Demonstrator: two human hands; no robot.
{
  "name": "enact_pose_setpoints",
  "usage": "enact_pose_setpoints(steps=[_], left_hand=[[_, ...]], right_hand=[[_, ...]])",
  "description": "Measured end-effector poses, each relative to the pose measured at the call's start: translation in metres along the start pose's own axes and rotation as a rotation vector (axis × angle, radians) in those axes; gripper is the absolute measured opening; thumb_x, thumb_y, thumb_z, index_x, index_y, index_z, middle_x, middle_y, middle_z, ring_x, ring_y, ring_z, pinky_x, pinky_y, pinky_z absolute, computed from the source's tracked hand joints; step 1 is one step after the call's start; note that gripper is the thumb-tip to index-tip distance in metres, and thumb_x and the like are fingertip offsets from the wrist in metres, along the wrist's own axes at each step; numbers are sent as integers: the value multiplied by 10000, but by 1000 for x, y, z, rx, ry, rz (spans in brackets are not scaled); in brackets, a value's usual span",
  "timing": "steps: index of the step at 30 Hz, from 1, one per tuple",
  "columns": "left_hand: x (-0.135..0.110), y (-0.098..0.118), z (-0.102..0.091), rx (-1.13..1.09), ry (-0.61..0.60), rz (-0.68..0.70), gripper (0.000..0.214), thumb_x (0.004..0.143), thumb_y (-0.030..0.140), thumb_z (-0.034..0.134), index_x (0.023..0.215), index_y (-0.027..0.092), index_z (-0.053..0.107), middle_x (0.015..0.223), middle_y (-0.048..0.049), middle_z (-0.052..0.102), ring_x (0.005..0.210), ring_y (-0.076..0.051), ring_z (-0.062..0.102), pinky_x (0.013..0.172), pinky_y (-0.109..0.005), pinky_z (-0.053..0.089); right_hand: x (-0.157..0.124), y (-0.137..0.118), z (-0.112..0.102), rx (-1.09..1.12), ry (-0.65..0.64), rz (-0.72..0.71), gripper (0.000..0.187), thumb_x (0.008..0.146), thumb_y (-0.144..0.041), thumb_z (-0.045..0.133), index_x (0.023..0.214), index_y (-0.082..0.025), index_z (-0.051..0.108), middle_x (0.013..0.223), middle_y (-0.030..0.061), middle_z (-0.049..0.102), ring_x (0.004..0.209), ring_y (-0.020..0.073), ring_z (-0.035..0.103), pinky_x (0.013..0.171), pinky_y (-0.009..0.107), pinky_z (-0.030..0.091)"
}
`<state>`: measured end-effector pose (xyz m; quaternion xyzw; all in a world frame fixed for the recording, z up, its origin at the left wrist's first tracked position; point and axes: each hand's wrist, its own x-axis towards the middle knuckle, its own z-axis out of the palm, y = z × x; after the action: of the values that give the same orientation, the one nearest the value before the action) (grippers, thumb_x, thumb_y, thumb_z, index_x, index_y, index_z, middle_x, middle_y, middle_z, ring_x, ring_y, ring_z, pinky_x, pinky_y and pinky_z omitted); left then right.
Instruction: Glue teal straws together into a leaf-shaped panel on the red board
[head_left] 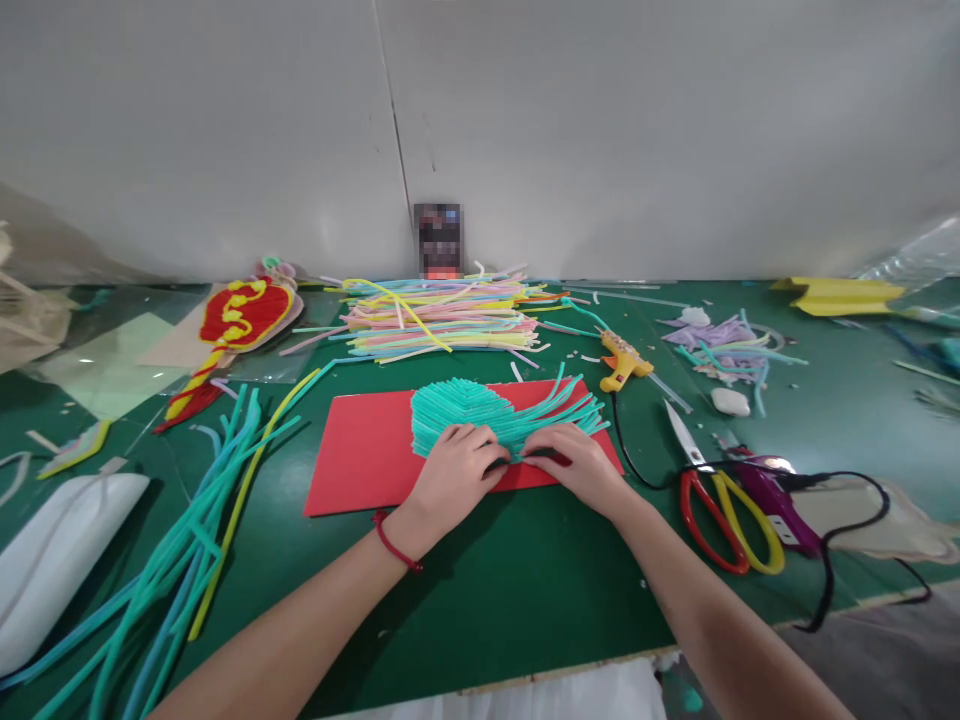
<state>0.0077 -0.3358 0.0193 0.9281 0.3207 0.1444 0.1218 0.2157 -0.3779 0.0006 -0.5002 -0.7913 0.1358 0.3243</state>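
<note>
A leaf-like shape of teal pipe cleaners [459,410] lies on a red sheet [360,450], laid side by side on its left part. Loose ends fan out to the upper right over the sheet's edge. My left hand [461,465], with a red cord at the wrist, rests on the shape's lower edge, its fingers bent and pressed together on the strands. From the right, my right hand [574,460] pinches the lowest strands close to the left fingertips. The exact spot between the fingertips is partly hidden.
Behind lies a pile of pastel pipe cleaners [442,325]. To the right are a yellow glue gun [624,362] with a black cord, scissors [720,500] and a purple tool [780,505]. Teal strands [187,550], a white container [60,560] and a red-yellow fan-shaped piece [244,318] are left.
</note>
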Motion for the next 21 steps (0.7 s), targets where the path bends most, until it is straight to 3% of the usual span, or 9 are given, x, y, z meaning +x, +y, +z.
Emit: enact_pose_setpoints(steps=[10,14,17,21], left_hand=[[-1,-2,4,-43,57,-21,96,890,232,576,952,207,645,906,-7,637,891,-187,568,826,-348,406],[-3,-7,-3,-108,34,15,113,909,249,550,951,206,647,931,-6,649,907,-173,579,862,-349,401],[-6,-15,-8,-137,108,4,167,937,267,499,934,211,657,911,-9,655,893,-165,577,839,-336,411],[-9,-20,-9,-122,152,-34,233,956,286,456,901,206,668,873,-21,651,854,-168,577,799,-339,422]], right_hand=[[2,-2,0,12,3,21,104,909,-263,538,884,-249,638,868,10,719,829,171,665,797,336,494],[-2,-4,0,7,96,21,98,884,-305,582,934,-254,651,911,25,714,872,187,654,817,356,492],[-5,-8,0,-18,176,22,127,874,-342,593,923,-258,677,904,37,698,880,197,640,811,361,491],[-7,-14,4,-84,129,2,143,882,-326,585,850,-258,707,842,30,680,819,181,621,761,341,476]])
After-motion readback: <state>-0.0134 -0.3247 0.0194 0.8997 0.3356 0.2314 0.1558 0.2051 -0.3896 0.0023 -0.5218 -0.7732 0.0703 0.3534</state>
